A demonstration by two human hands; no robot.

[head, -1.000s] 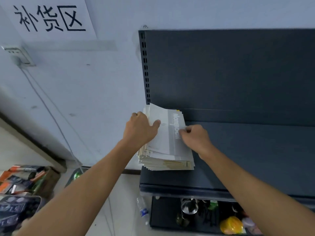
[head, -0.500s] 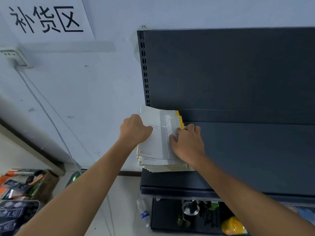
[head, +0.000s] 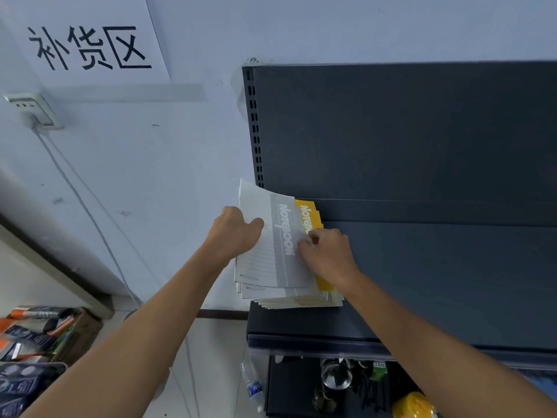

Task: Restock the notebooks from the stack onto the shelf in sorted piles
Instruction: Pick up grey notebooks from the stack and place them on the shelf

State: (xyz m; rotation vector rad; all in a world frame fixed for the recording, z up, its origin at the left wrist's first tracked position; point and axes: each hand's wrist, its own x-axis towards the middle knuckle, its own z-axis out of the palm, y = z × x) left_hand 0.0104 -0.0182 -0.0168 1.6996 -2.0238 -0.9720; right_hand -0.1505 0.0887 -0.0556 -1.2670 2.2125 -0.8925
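Right fingertips [head: 312, 236] are curled together at the right edge of the grey notebook [head: 271, 248] and look to be pinching that edge; exact contact is hard to read. Left thumb lies on the grey cover with the other left fingers wrapped under its left edge, so the left hand [head: 233, 233] grips it. Right hand [head: 327, 257] sits over the yellow notebook [head: 307, 214], next layer down. Grey notebook is on top of the stack [head: 298, 300], skewed, far end raised off it. Stack sits on the shelf [head: 422, 282], which runs off to the stack's right.

Progress, my read: early. No sorted pile shows right of the stack. Step in hand looks like lifting the grey one off. Nearly the whole stack is left to sort.
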